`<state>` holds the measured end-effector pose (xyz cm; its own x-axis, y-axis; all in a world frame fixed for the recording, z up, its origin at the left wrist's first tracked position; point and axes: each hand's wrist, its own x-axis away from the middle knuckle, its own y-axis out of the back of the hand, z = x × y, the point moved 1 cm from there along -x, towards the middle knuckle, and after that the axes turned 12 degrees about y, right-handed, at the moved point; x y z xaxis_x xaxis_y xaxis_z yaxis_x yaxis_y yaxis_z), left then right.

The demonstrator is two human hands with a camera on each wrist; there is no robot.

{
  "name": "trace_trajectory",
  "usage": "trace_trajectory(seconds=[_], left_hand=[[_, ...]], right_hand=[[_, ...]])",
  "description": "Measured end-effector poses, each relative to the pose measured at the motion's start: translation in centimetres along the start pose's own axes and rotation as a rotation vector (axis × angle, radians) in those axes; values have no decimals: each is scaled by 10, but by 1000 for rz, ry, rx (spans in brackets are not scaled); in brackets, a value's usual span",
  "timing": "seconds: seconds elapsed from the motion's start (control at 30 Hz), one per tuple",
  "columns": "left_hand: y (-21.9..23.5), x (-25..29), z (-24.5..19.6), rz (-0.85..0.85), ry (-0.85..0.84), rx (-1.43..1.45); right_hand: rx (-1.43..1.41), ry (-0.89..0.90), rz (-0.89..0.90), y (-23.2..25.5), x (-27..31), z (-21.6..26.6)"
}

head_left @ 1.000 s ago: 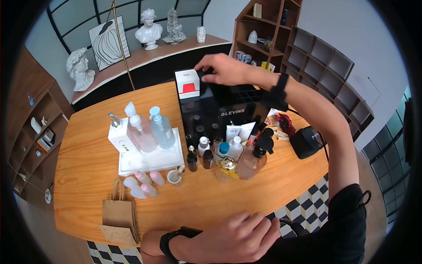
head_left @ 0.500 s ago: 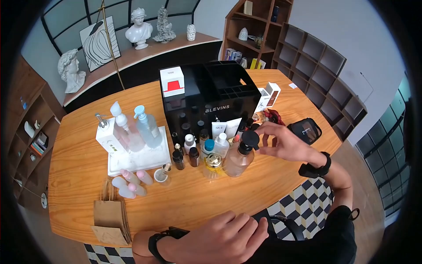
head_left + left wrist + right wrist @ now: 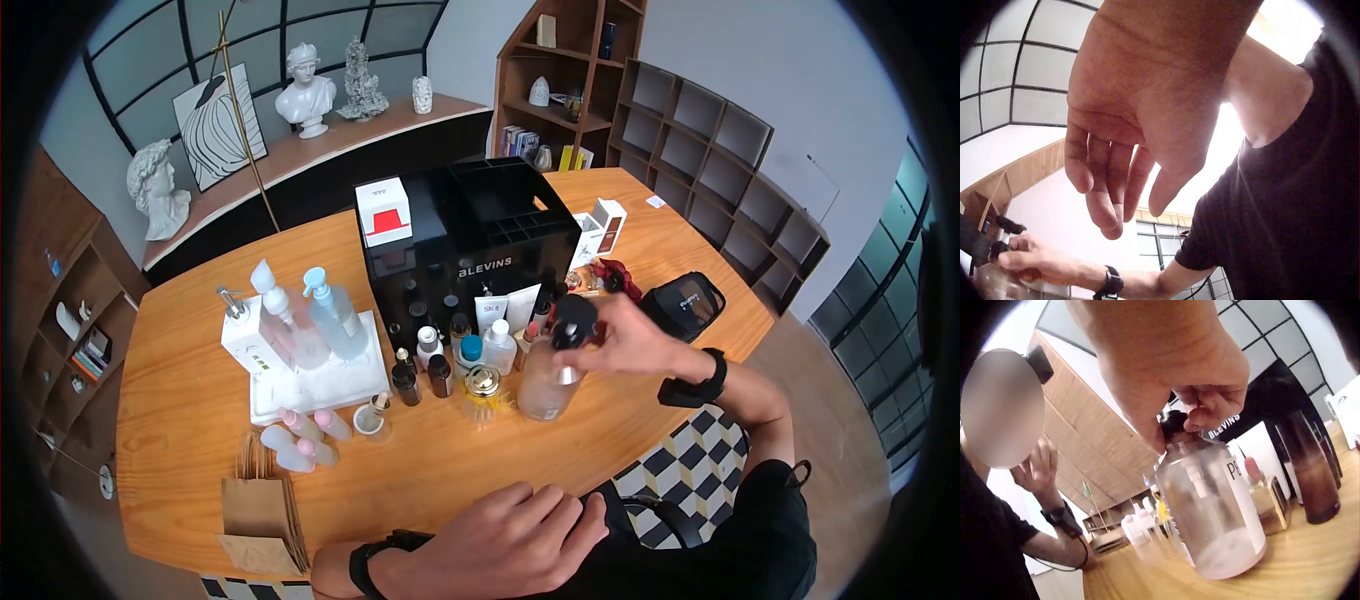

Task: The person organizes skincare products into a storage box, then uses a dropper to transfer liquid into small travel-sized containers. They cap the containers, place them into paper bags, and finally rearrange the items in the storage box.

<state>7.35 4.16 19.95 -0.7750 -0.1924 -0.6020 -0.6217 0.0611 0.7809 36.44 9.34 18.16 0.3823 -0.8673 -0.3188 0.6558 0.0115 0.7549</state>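
Observation:
My right hand point(image 3: 632, 340) grips a large clear pump bottle point(image 3: 548, 385) at its neck, just under the black pump head point(image 3: 574, 318). In the right wrist view, the bottle point(image 3: 1219, 515) leans a little, with a shallow layer of pale liquid at its bottom. Loosely curled and holding nothing, my left hand point(image 3: 505, 540) hangs near the table's front edge; the left wrist view shows its bare palm point(image 3: 1141, 100). Close beside the pump bottle stands a gold-capped glass jar point(image 3: 483, 390), with a teal-capped bottle point(image 3: 471, 349) behind it.
A black BLEVINS case point(image 3: 525, 262) stands behind the bottles, a white box with a red patch point(image 3: 384, 212) on top. At left are a white tray point(image 3: 300, 395) with pump bottles, several pink-capped bottles point(image 3: 318, 452) and paper bags point(image 3: 258, 510). A black pouch point(image 3: 684, 306) lies right.
My right hand has come from the white box on the case down to the pump bottle and now grips its neck. My left hand has stayed in place.

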Motion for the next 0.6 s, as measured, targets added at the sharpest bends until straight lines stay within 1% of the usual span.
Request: trace_trajectory(seconds=[0.07, 0.13, 0.2, 0.23, 0.27, 0.3, 0.33, 0.37, 0.4, 0.43, 0.47, 0.5, 0.53, 0.6], left_hand=[[0, 1, 0, -11, 7, 22], [1, 2, -1, -19, 13, 44], [4, 2, 0, -21, 8, 30], [2, 4, 0, -23, 7, 30], [-3, 7, 0, -63, 17, 35], [-7, 9, 1, -103, 29, 39], [-9, 9, 2, -108, 34, 36], [-11, 9, 2, -137, 18, 35], [-11, 10, 2, -163, 3, 34], [-5, 9, 2, -164, 7, 29], [3, 6, 2, -129, 6, 33], [8, 4, 2, -94, 3, 36], [10, 4, 2, -94, 2, 32], [12, 3, 1, -80, -3, 13]], right_hand=[[-37, -270, -76, 28, -2, 1], [-218, -185, -327, 51, -20, 10], [-80, 5, -442, 84, -46, 3], [23, 17, -475, 100, -58, 1], [126, 31, -507, 115, -71, 0], [186, 26, -519, 125, -86, -4], [244, 22, -528, 133, -102, -8], [256, 31, -522, 135, -117, -11], [328, 2, -485, 138, -130, -13], [345, 36, -491, 136, -144, -21], [363, 71, -499, 133, -157, -33], [359, 60, -459, 130, -168, -42], [356, 47, -420, 127, -176, -50], [442, -42, -383, 117, -191, -59]])
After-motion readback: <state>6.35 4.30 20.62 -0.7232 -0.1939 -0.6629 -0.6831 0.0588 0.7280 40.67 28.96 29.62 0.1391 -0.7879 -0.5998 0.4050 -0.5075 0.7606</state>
